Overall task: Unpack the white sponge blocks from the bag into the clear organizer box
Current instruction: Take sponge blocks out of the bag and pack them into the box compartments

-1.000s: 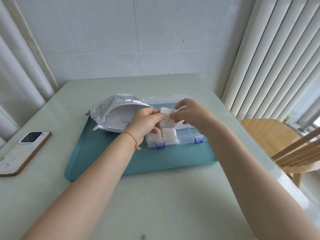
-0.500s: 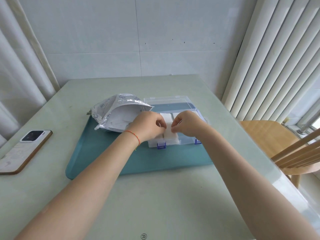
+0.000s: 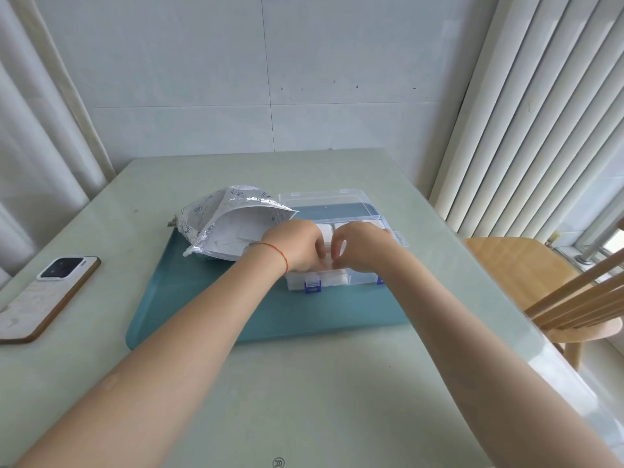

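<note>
Pinching a white sponge block (image 3: pixel 328 255) with my left hand (image 3: pixel 297 246) and right hand (image 3: pixel 361 246) over the clear organizer box (image 3: pixel 361 278).

two hands (image 3: pixel 297 244) (image 3: pixel 363 246), one bag (image 3: pixel 229 224), one organizer box (image 3: pixel 337 211), one phone (image 3: pixel 44 292), one tray (image 3: pixel 270 315)

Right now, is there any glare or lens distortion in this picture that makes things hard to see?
Head view: wide-angle bending curves the vertical white blinds; window glare sheens the pale green table's right edge; the crinkled silver foil bag glints; both hands hide the white sponge block.
</note>
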### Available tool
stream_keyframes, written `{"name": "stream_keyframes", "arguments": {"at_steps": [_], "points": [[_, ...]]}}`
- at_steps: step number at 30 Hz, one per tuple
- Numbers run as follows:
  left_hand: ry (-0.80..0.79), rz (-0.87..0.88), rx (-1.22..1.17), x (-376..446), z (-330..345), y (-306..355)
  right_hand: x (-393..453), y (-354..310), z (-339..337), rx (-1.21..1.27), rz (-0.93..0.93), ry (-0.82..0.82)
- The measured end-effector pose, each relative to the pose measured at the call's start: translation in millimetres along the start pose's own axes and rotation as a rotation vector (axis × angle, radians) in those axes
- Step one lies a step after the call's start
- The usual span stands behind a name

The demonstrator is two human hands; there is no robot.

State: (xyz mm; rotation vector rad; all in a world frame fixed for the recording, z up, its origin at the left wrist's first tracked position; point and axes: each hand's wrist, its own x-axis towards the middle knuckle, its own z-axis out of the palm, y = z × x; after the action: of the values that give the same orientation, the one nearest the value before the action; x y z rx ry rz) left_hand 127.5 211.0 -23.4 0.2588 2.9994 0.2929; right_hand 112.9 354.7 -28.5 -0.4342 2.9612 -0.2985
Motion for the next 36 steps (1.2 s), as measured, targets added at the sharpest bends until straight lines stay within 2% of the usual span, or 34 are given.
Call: {"name": "stream_keyframes", "arguments": {"at_steps": [3, 5, 8, 10, 12, 14, 16, 18, 22, 25, 29, 31, 33, 36], "points": [[0.015, 0.022, -0.032, -4.1, -1.1, -4.3, 0.5, -5.4, -2.2, -0.062, -0.001, 0.012], [0.104, 0.041, -0.062, -9.9, 0.3, -7.5, -0.5, -9.1, -5.2, -0.066, -0.005, 0.089], [0.390, 0.030, -0.192, -24.9, -1.6, -27.8, -1.9, -27.5, -11.1, 0.074, -0.044, 0.274], [0.595, 0.014, -0.227, -35.5, -2.4, -48.4, -1.6, -45.4, -12.8, 0.146, -0.082, 0.339], [0.760, -0.024, -0.219, -44.7, -2.7, -67.4, 0.1, -61.7, -12.6, 0.171, -0.110, 0.336], [0.851, -0.064, -0.221, -54.0, -4.0, -81.7, 1.5, -74.9, -11.1, 0.147, -0.118, 0.282], [0.815, -0.076, -0.258, -62.3, -4.3, -95.3, 2.9, -85.3, -10.9, 0.102, -0.115, 0.221], [0.685, -0.042, -0.322, -65.7, -1.5, -100.1, 2.5, -86.1, -13.5, 0.093, -0.095, 0.174], [0.535, -0.002, -0.353, -62.7, 1.9, -87.8, -1.7, -69.3, -24.4, 0.137, -0.019, 0.162], [0.397, -0.093, -0.228, -53.1, 6.2, -77.4, -7.6, -58.0, -29.0, 0.218, 0.005, 0.188], [0.291, -0.145, -0.015, -43.4, 14.1, -67.6, -11.9, -53.4, -25.5, 0.251, -0.002, 0.216], [0.299, -0.151, -0.002, -41.6, 17.3, -62.9, -12.4, -53.5, -22.6, 0.254, -0.011, 0.220], [0.386, -0.152, 0.001, -41.2, 19.4, -61.5, -12.5, -52.8, -20.6, 0.262, -0.014, 0.225], [0.551, -0.166, -0.188, -42.5, 18.8, -63.8, -9.4, -48.9, -18.9, 0.366, -0.030, 0.229]]}}
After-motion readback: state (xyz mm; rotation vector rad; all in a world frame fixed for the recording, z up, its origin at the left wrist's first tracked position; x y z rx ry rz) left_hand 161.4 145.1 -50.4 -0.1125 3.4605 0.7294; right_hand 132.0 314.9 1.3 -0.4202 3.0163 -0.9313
